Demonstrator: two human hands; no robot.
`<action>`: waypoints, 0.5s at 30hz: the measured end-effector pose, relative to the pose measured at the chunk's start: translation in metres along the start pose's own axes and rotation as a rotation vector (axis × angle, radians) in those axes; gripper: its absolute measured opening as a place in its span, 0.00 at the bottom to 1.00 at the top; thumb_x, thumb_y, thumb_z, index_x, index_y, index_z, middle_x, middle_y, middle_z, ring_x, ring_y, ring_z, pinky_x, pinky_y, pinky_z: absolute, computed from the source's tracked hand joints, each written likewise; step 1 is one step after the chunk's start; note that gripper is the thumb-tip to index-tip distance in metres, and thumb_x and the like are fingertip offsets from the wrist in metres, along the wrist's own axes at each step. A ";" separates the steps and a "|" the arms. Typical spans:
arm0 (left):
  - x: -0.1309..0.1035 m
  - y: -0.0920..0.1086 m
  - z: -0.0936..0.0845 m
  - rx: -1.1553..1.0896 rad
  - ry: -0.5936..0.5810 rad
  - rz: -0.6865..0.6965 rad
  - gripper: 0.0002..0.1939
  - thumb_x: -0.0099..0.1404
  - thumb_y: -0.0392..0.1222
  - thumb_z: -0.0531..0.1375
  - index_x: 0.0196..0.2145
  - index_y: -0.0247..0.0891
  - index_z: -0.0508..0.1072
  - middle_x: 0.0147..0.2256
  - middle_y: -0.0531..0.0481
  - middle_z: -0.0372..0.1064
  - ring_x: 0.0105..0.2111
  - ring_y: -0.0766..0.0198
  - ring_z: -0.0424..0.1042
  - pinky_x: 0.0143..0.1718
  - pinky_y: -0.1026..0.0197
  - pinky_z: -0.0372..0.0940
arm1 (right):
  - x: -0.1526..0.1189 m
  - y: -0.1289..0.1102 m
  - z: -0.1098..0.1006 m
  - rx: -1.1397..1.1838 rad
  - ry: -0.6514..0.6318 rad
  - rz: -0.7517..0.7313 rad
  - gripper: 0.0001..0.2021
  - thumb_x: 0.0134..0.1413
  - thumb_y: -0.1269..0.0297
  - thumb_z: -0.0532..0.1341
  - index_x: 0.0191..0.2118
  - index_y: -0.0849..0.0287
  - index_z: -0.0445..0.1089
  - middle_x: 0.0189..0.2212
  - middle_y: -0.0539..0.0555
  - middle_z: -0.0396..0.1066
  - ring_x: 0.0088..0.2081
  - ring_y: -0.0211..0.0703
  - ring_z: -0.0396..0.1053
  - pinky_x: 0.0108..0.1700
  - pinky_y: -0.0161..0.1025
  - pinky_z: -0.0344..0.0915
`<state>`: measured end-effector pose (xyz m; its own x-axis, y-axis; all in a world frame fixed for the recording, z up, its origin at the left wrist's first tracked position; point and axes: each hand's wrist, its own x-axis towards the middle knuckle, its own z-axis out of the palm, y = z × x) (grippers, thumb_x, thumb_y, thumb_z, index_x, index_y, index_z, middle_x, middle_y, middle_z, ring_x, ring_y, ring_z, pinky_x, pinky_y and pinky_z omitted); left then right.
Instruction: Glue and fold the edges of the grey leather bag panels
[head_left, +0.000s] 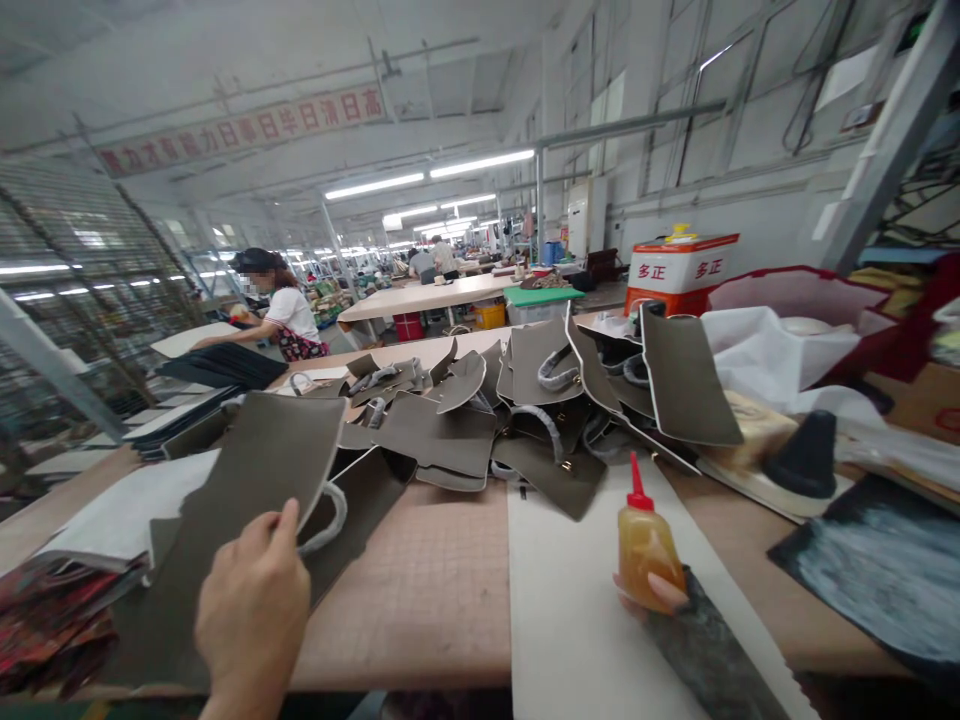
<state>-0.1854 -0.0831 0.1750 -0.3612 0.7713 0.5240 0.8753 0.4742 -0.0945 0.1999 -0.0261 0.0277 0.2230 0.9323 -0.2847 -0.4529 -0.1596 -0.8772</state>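
My left hand (255, 590) is closed on the edge of a grey-brown bag panel (262, 450), thumb and fingers pinching its side. A wrapped, rounded handle (330, 518) shows just right of that hand. In my right hand (667, 592) is a squeeze bottle (646, 550) of amber liquid, upright, with a red pointed nozzle. The bottle is above a white board (562, 610), and a dark sleeve covers the right forearm. Beyond both hands lies a heap of similar bag panels (442, 435), several with wrapped handles and small gold-coloured fittings.
A white cloth (142, 500) and red patterned fabric (52, 630) lie at the left. On the right are a black cone-shaped object (802, 455), a dark smeared sheet (877, 560) and a red-and-white container (679, 270). A co-worker (289, 310) stands beyond stacked dark panels (225, 367).
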 end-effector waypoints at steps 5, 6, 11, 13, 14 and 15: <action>-0.043 0.116 0.046 -0.041 -0.341 0.364 0.23 0.61 0.25 0.46 0.50 0.33 0.68 0.43 0.41 0.68 0.40 0.54 0.66 0.38 0.58 0.64 | 0.005 -0.007 -0.008 -0.179 0.016 -0.169 0.25 0.24 0.61 0.70 0.37 0.54 0.67 0.29 0.52 0.73 0.31 0.50 0.70 0.36 0.43 0.68; -0.056 0.136 0.057 -0.084 -0.455 0.416 0.22 0.61 0.24 0.47 0.48 0.34 0.70 0.42 0.41 0.68 0.41 0.53 0.66 0.38 0.58 0.65 | 0.008 -0.007 -0.011 -0.208 0.014 -0.195 0.24 0.24 0.60 0.70 0.36 0.54 0.68 0.29 0.52 0.73 0.31 0.50 0.70 0.36 0.44 0.68; -0.093 0.188 0.083 -0.210 -0.655 0.475 0.21 0.59 0.22 0.45 0.44 0.31 0.71 0.44 0.38 0.67 0.44 0.54 0.66 0.40 0.59 0.64 | 0.016 0.000 -0.034 -0.152 0.074 -0.150 0.23 0.29 0.58 0.69 0.38 0.53 0.68 0.30 0.52 0.71 0.29 0.48 0.69 0.27 0.40 0.67; -0.091 0.189 0.084 -0.220 -0.669 0.483 0.19 0.60 0.23 0.45 0.40 0.32 0.72 0.42 0.39 0.67 0.43 0.53 0.67 0.40 0.57 0.64 | 0.017 0.004 -0.041 -0.138 0.099 -0.130 0.25 0.31 0.57 0.68 0.41 0.52 0.66 0.31 0.51 0.70 0.28 0.46 0.68 0.24 0.39 0.65; -0.087 0.186 0.083 -0.225 -0.671 0.493 0.19 0.60 0.23 0.45 0.39 0.33 0.72 0.41 0.40 0.67 0.42 0.54 0.67 0.40 0.57 0.64 | 0.018 0.006 -0.044 -0.137 0.098 -0.121 0.25 0.32 0.56 0.68 0.42 0.51 0.66 0.32 0.51 0.70 0.28 0.46 0.68 0.24 0.39 0.65; -0.081 0.181 0.082 -0.230 -0.666 0.498 0.18 0.59 0.23 0.46 0.38 0.34 0.72 0.41 0.41 0.67 0.42 0.55 0.67 0.39 0.58 0.63 | 0.018 0.008 -0.045 -0.134 0.091 -0.113 0.26 0.33 0.55 0.68 0.43 0.52 0.65 0.32 0.51 0.70 0.28 0.46 0.68 0.24 0.39 0.65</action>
<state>-0.0240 -0.0251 0.0456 0.0314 0.9890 -0.1448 0.9992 -0.0274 0.0299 0.2394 -0.0258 -0.0019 0.3456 0.9145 -0.2101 -0.3029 -0.1032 -0.9474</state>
